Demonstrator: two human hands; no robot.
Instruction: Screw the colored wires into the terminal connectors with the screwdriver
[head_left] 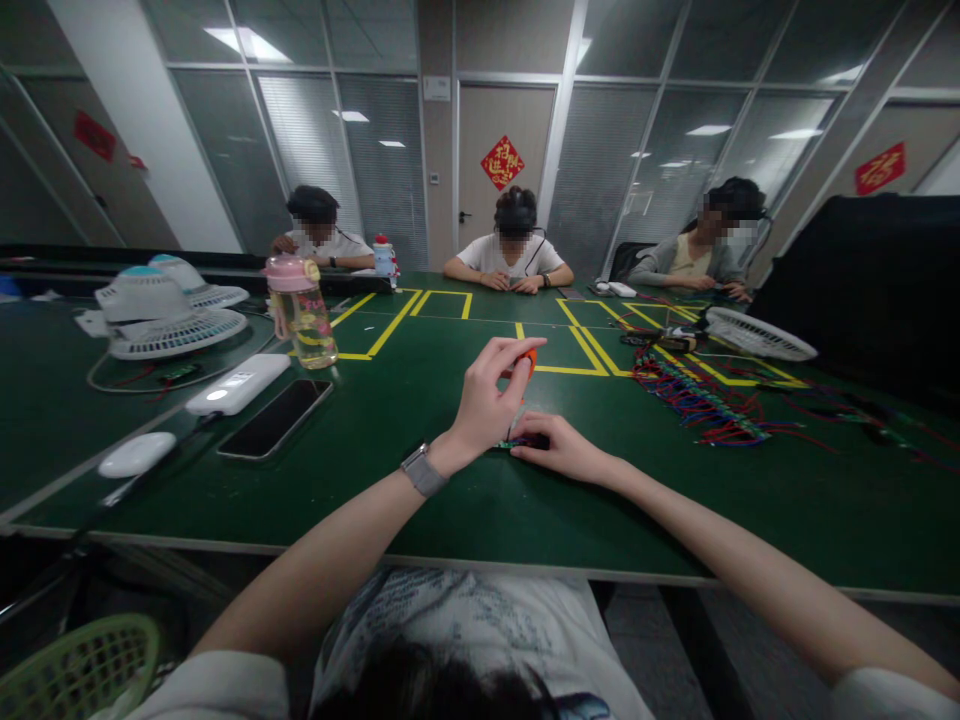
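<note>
My left hand (486, 395) is raised a little above the green table (420, 480), its fingers pinched round a small orange-handled tool (528, 360) that points down. My right hand (556, 447) lies on the table just below and to the right, its fingers pressed on a small dark part (525, 441) with green edges. The tool's tip reaches down toward that part; the contact point is hidden by my fingers. A grey watch (424, 470) sits on my left wrist.
A black phone (276, 417), a white power bank (238, 384), a white pebble-shaped device (136, 454) and a pink-lidded bottle (302, 312) lie left. White fans (171, 312) stand far left and right (759, 334). Red and blue wire bundles (701, 402) lie right. Three people sit opposite.
</note>
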